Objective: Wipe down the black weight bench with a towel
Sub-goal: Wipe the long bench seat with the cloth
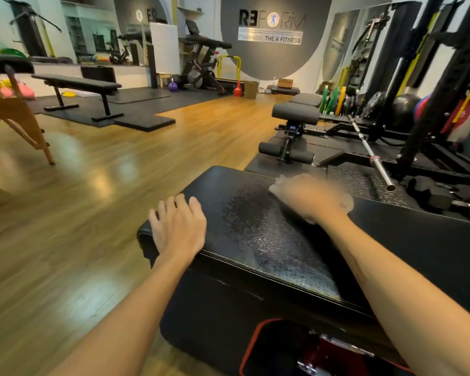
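On the padded black vinyl weight bench (269, 248) in the foreground of a wood-floored gym, I see my right hand (311, 198), blurred, pressing a crumpled pale towel (345, 203) onto the far side of the pad, beside a damp, speckled patch. Its fingers are too smeared for me to tell their grip. My left hand (178, 225) rests flat near the bench's left end, fingers straight and slightly spread.

Two bare forearms reaching in from the lower edge, no sleeves, no watch or bands at the wrists, left hand (178, 226) sharp with short plain nails and ringless fingers (171, 206), right hand (311, 198) motion-blurred, detail unreadable
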Demonstrator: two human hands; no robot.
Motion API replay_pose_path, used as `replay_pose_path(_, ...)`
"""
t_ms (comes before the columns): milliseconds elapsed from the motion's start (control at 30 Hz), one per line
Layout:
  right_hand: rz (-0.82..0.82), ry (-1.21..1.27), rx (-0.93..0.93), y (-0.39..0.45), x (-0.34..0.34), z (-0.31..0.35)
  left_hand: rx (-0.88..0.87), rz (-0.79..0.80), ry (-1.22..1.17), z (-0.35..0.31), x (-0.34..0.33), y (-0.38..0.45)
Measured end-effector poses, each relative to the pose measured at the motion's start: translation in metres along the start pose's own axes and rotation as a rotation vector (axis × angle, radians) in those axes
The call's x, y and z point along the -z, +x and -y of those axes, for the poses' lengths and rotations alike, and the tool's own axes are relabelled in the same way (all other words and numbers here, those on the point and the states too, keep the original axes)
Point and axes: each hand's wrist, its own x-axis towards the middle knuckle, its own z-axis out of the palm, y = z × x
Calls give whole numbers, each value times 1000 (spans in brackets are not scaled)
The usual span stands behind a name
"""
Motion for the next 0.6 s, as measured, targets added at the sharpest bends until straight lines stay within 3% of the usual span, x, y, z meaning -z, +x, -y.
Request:
replay_pose_path(167, -3, -8, -20, 20, -6, 15, -15, -6, 20, 0, -3, -1)
replay_pose_path(600, 37, 15, 414, -119, 10, 72, -3, 9, -32, -1, 3, -3)
